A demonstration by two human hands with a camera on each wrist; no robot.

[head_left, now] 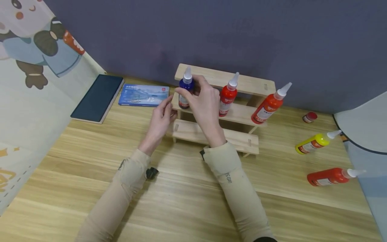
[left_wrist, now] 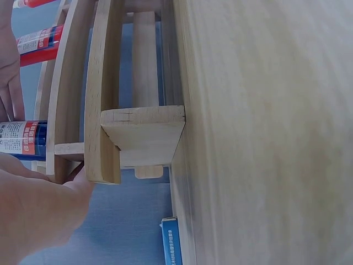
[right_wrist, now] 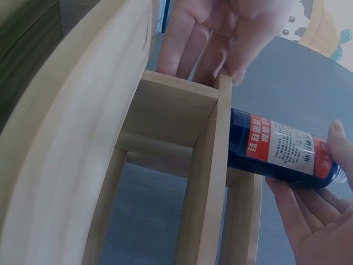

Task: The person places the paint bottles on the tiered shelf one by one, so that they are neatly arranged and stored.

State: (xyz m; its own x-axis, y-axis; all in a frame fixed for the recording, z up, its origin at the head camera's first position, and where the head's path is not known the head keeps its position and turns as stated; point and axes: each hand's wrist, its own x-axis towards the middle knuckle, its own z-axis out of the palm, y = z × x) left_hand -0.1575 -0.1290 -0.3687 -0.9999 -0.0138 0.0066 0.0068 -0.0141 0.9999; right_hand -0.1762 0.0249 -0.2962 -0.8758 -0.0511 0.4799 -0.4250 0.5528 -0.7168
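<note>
head: blue bottle near shelf edge

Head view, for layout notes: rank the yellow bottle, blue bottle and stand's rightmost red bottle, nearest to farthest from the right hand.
1. Blue bottle: held at stand, left end.
2. Red bottle: right end.
3. Yellow bottle: farther right.

Blue bottle — upright, middle step

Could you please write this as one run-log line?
Right hand: holds blue squeeze bottle upright on middle tier of wooden rack | Left hand: touches tier's left end | Same tier: two red squeeze bottles
</note>
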